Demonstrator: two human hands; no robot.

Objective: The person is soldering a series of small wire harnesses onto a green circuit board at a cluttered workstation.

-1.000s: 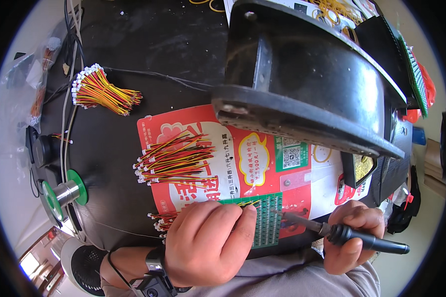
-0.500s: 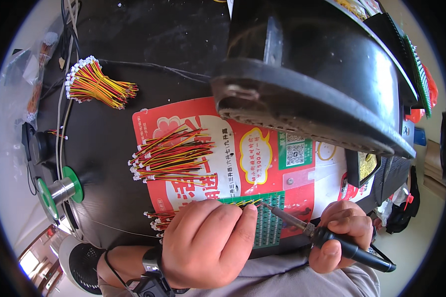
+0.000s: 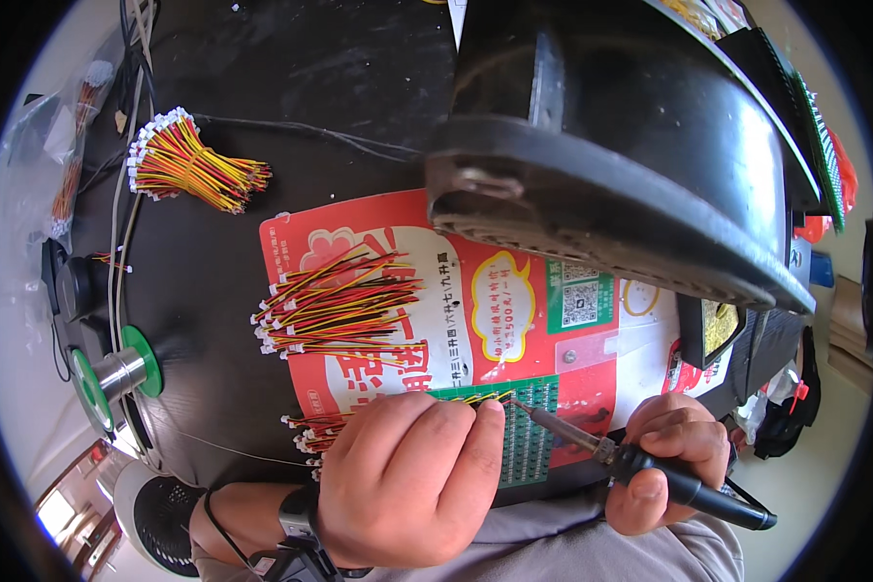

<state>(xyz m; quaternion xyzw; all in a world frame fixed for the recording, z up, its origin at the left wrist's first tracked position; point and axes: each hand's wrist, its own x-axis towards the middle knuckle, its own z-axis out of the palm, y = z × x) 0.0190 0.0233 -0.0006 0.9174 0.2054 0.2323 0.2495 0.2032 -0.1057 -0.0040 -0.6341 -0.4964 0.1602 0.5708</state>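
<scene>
My right hand (image 3: pixel 671 464) grips a soldering iron (image 3: pixel 684 490) by its black handle. The iron's metal tip points left and meets the upper part of a green circuit board (image 3: pixel 526 448), close to my left fingertips. My left hand (image 3: pixel 412 480) is closed, thumb and forefinger together over the board's left part. What it pinches is hidden behind the fingers. Short yellow and black wires (image 3: pixel 485 397) show along the board's upper edge, just beyond those fingertips. White-plugged wire ends (image 3: pixel 310 434) stick out to the left from under my left hand.
Loose red, yellow and black wires (image 3: pixel 339 303) lie on a red printed sheet (image 3: pixel 407 209). A tied wire bundle (image 3: pixel 196 163) is farther left. A solder spool (image 3: pixel 118 373) stands at the left, its thin strand running toward my left hand. A big black housing (image 3: pixel 611 184) overhangs the far right.
The black housing appears slightly farther right in the picture. Both hands and the soldering iron keep nearly the same places at the board.
</scene>
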